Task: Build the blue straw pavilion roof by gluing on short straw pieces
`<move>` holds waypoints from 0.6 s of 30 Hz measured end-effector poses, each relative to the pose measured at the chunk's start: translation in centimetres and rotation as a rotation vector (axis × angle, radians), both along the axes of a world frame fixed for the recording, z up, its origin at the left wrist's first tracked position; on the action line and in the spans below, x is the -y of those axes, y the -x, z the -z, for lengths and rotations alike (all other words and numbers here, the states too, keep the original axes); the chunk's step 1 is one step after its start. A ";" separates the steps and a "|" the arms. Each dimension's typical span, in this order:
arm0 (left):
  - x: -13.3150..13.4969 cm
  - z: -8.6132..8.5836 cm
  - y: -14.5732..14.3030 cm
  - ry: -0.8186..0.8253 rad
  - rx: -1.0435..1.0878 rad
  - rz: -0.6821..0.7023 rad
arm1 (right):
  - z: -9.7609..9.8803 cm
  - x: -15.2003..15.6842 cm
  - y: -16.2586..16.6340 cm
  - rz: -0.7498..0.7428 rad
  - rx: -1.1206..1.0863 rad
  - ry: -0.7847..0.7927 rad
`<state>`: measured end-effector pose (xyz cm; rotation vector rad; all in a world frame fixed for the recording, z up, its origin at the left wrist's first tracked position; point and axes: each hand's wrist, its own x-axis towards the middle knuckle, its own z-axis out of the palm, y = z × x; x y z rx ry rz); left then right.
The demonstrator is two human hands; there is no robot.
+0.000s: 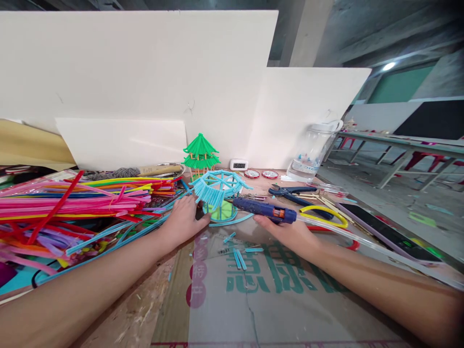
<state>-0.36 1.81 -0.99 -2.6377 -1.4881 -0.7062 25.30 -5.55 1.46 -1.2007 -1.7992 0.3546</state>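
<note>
So the person's right hand (286, 231) is wrapped around a blue glue gun (264, 210), fingers clenched on the body, nozzle aimed at a little light-blue pavilion model (218, 193) made of pipe cleaners. That model sits just past the fingertips of the left hand (184, 220), which rests flat-ish against its left side, fingers loose and spread, steadying rather than gripping as far as one can see. The thumb side is partly hidden behind the roof fringe, so it's hard to say whether it pinches anything.

Behind the model, further from the fingers, stands a finished green pavilion (200, 153). Left of the left hand's knuckles is a big heap of coloured pipe cleaners (83, 205). Cut blue snippets (237, 253) lie on the cardboard sheet (253, 299) between the two wrists. Beyond the right hand's fingertips are blue pliers (293, 194) and yellow-handled scissors (324, 216), with a clear jar (311, 152) further back.

What could go sideways: the nozzle is really close to the left fingertips, so a small slip might mean hot glue on skin. The roof looks flimsy too, and pushing with the gun tip could tip or squash it. Strings of glue could also drag stray snippets onto the model.
</note>
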 end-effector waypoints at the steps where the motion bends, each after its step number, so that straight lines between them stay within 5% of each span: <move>1: 0.0 0.0 0.0 0.003 -0.002 -0.002 | 0.2 0.0 -0.1 0.003 0.013 -0.008; 6: -0.1 0.2 0.0 0.000 0.002 -0.011 | -0.4 0.3 -0.8 -0.030 -0.010 -0.110; 12: 0.2 0.0 -0.1 0.004 0.014 -0.019 | -4.5 0.4 -0.9 0.029 -0.113 -0.175; 18: -0.3 0.5 0.1 -0.006 0.047 0.007 | -3.9 -5.3 -2.9 0.245 -0.110 -0.013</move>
